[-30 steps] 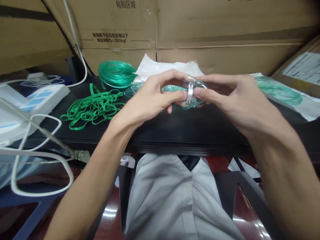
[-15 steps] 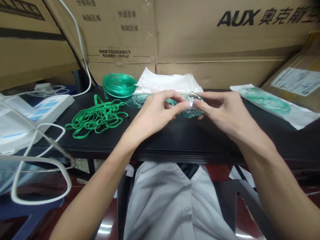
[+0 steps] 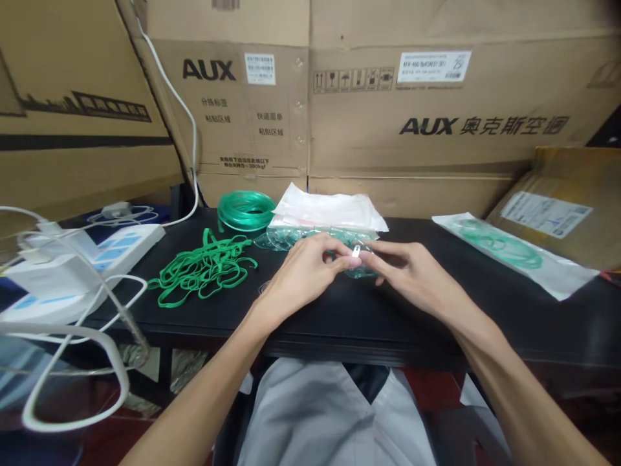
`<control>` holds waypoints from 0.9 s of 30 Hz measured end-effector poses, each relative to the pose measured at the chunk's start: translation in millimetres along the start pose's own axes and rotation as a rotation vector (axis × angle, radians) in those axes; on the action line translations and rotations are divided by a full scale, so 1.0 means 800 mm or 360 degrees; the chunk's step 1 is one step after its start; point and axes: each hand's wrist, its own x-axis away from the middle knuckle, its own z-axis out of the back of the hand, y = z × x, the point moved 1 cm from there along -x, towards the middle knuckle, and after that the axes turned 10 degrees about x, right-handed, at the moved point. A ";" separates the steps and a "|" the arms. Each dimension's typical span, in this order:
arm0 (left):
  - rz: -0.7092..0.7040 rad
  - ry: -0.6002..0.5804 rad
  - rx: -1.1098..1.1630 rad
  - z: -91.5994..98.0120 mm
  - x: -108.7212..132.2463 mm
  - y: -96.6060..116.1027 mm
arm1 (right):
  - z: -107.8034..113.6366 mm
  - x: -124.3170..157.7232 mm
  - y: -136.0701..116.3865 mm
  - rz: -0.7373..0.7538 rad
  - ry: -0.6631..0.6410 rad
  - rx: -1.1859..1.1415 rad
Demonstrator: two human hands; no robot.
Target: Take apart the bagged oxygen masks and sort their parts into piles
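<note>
Above the table, my left hand [image 3: 305,265] is closed, its thumb and index finger pinching a small silver metal nose strip [image 3: 356,250]. Close beside it, my right hand [image 3: 407,266] grips a clear green-tinted plastic face mask [image 3: 360,273], and its thumb meets the strip too. Fingers hide much of the mask. Just behind both hands lie a row of similar clear green masks [image 3: 291,235] and a stack of white packets [image 3: 327,210]. Left of my left hand is a tangled heap of green elastic straps [image 3: 201,268].
A coil of green tubing [image 3: 246,210] sits at the back. On the right lies a packet with green tubing [image 3: 514,252], near a taped carton [image 3: 563,194]. A white power strip [image 3: 121,249] with cables occupies the left. Large cardboard boxes [image 3: 436,97] stand behind the table [image 3: 339,323].
The head view has tilted up, so everything sits lower in the picture and more of the boxes shows. Both hands still hold the mask and strip together; the strip now appears more upright.
</note>
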 end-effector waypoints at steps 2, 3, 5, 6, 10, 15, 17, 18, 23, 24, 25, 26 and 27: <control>0.0026 0.0008 -0.0011 0.001 0.001 0.003 | 0.001 0.000 0.000 0.0004 -0.0031 0.0002; 0.0033 0.0015 -0.0017 0.001 0.002 0.004 | 0.000 0.000 0.000 0.0011 -0.0043 -0.0009; 0.0042 0.0024 -0.0031 0.000 0.002 0.005 | -0.001 0.000 0.000 0.0036 -0.0046 -0.0042; 0.0049 0.0027 -0.0038 -0.001 0.002 0.005 | -0.002 0.000 -0.001 0.0056 -0.0031 -0.0063; 0.0055 0.0031 -0.0035 -0.004 0.001 0.002 | -0.009 -0.002 -0.002 0.0021 0.0034 -0.0128; -0.0064 -0.0065 0.0014 -0.001 0.001 0.000 | -0.015 -0.007 0.004 -0.0124 -0.0033 -0.0194; -0.0097 -0.0056 0.0027 0.002 0.001 0.002 | -0.014 -0.008 0.009 -0.0088 -0.0125 -0.0218; -0.0121 -0.0051 0.0036 0.004 0.002 0.004 | -0.012 -0.009 0.011 -0.0075 -0.0170 -0.0229; -0.0208 -0.0193 0.0018 0.008 0.005 0.011 | -0.003 -0.005 0.015 -0.0090 -0.0242 -0.0227; -0.0179 -0.0204 -0.0010 0.008 0.006 0.011 | -0.002 -0.005 0.014 -0.0098 -0.0236 -0.0210; -0.0144 -0.0202 -0.0044 0.008 0.006 0.011 | -0.002 -0.004 0.013 -0.0106 -0.0224 -0.0190; -0.0115 -0.0197 -0.0079 0.009 0.007 0.011 | -0.002 -0.004 0.011 -0.0110 -0.0209 -0.0168; -0.0101 -0.0191 -0.0110 0.009 0.007 0.011 | -0.002 -0.004 0.010 -0.0109 -0.0187 -0.0149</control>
